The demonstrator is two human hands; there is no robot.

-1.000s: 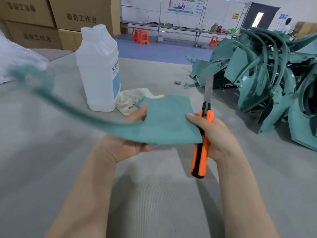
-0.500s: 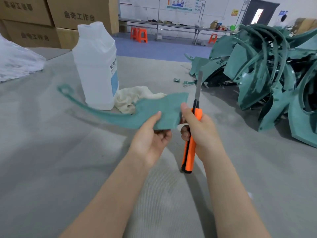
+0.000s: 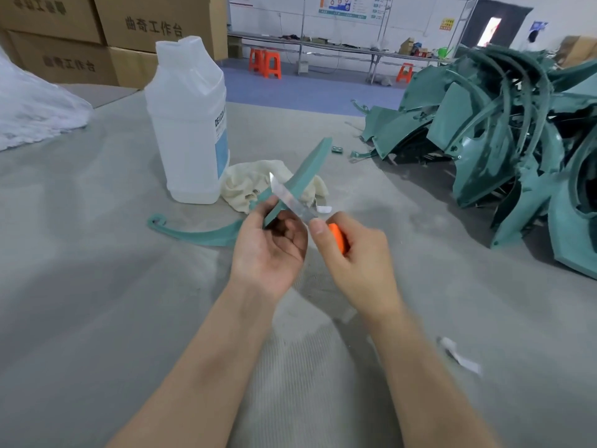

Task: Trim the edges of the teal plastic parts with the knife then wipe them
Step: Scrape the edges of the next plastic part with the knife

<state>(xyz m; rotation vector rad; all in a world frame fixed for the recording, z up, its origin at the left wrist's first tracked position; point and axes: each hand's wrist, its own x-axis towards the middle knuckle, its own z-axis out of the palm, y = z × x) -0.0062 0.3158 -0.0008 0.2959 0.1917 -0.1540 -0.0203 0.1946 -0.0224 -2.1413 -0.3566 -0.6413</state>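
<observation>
Left hand (image 3: 268, 250): fingers curled round the narrow middle of the part (image 3: 307, 169), thumb up along its near edge. A firm hold, palm facing me.
Right hand (image 3: 352, 257): fist wrapped round the orange handle of the knife (image 3: 290, 197), thumb stretched forward toward the blade.
Just changed: a second ago the part lay flat, face up, with the blade upright behind it. Now it's turned edge-on and the blade lies across that edge, tip up and left.
Meaning: I'd call this the start of the trimming stroke. Wiping comes later.
Part's axis: the long curve runs from the hooked tip, low at the left by the table (image 3: 97, 286), through my grip, to the wide end rising away to the right.
Beyond: cloth (image 3: 248, 182) and bottle (image 3: 190, 124) just behind, and a pile of parts (image 3: 500, 140) well off right.
</observation>
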